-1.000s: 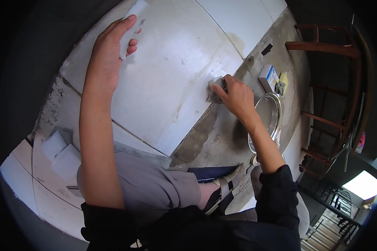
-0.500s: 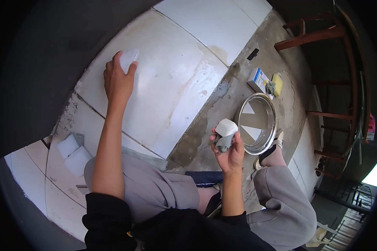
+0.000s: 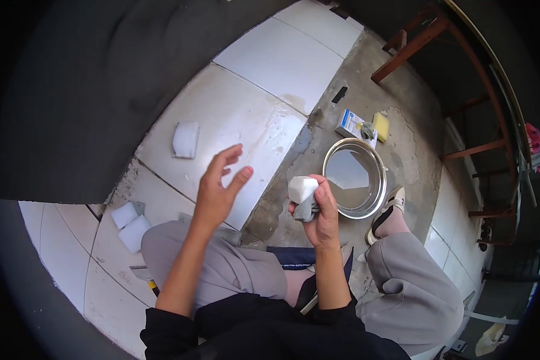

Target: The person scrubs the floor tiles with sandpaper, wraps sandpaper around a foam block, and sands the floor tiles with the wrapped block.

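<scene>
My left hand (image 3: 216, 195) is raised over the white tiles with its fingers apart and nothing in them. Beyond it, a white sponge-like block (image 3: 186, 140) lies on a tile, apart from the hand. My right hand (image 3: 325, 222) is closed around a white faceted block (image 3: 300, 188) and a crumpled grey cloth (image 3: 306, 211) beneath it. Just right of this hand stands a round metal basin (image 3: 380, 191) with a shiny, reflective inside, perhaps water.
Two white blocks (image 3: 133, 233) lie by my left knee, near a yellow-and-black handled tool (image 3: 153, 287). Behind the basin are a blue-and-white box (image 3: 347, 123), a grey rag (image 3: 367, 130) and a yellow sponge (image 3: 380, 126). A wooden frame (image 3: 411, 48) stands at right.
My left hand has let go of the white sponge-like block and moved right and toward me. The right hand still grips its block and cloth, slightly turned. The camera view has shifted.
</scene>
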`<state>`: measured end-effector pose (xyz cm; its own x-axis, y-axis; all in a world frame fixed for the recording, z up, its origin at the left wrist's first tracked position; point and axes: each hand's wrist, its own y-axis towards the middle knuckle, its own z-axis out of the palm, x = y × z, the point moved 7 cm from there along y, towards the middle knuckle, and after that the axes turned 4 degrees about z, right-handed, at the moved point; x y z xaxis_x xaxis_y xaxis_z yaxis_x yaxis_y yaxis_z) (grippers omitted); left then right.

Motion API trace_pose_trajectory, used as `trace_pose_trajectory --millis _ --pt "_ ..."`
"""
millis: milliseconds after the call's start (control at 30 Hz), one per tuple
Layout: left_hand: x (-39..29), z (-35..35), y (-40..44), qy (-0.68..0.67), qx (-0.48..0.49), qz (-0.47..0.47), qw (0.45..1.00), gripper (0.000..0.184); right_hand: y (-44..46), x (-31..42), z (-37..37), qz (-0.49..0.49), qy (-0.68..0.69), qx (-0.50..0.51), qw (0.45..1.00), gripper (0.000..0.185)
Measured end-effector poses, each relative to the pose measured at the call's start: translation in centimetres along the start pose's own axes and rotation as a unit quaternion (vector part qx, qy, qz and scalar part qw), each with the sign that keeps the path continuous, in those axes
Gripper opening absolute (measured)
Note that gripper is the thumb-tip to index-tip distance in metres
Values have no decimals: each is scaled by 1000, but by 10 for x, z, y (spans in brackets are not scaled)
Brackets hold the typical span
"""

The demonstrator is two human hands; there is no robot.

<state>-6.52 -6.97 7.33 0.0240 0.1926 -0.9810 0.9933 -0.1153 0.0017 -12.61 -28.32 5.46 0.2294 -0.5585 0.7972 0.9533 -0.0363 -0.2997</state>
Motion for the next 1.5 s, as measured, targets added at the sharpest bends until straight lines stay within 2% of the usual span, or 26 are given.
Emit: trace_pose_trajectory --millis 33,100,200,300,500,600,667,700,833,900,933,1033,1133,1267,1367,1467,1500 --pt "-19 18 -18 -72 26 1 997 62 -3 2 5 1 2 12 1000 44" --pt "-39 41 -41 -126 49 17 991 63 -12 11 15 3 2 36 999 39" --pt "-56 57 -56 -109 46 17 993 60 -22 22 23 -28 -130 5 991 38" --pt "-52 54 -61 -150 9 -20 988 58 -29 31 29 -20 -164 23 986 36" --pt "-71 44 -76 -338 -39 -80 937 53 -50 50 40 -32 -65 8 997 38" --pt "-74 49 -86 -391 -32 -100 915 51 -55 51 37 -78 37 -30 996 39" --pt "-78 58 -94 -415 -22 -97 904 51 -60 51 39 -110 56 -51 991 33" --pt "-81 61 -96 -418 -25 -91 903 52 -62 52 38 -125 65 -63 988 30" --pt "-92 67 -102 -423 -37 -62 903 54 -71 55 40 -149 -67 -68 984 23" --pt "-98 66 -103 -413 -45 -41 909 56 -76 61 48 -172 -139 -73 972 26" --pt "-101 65 -103 -405 -49 -28 913 56 -78 61 51 -164 -145 -44 975 36" --pt "-109 59 -103 -346 -68 7 936 59 -80 49 58 -59 -8 57 997 43" --pt "-114 55 -103 -298 -66 36 952 61 -87 55 69 -86 -48 93 991 52" --pt "-112 48 -103 -167 -64 104 978 63 -89 61 67 -63 14 118 991 57" --pt "-121 50 -103 -219 -30 95 971 57 -88 63 61 -74 -5 130 989 57" --pt "-132 50 -101 -180 -1 113 977 63 -89 63 59 -61 6 126 990 54" --pt "-132 51 -101 -188 2 115 975 60 -90 62 60 -52 27 122 991 53"
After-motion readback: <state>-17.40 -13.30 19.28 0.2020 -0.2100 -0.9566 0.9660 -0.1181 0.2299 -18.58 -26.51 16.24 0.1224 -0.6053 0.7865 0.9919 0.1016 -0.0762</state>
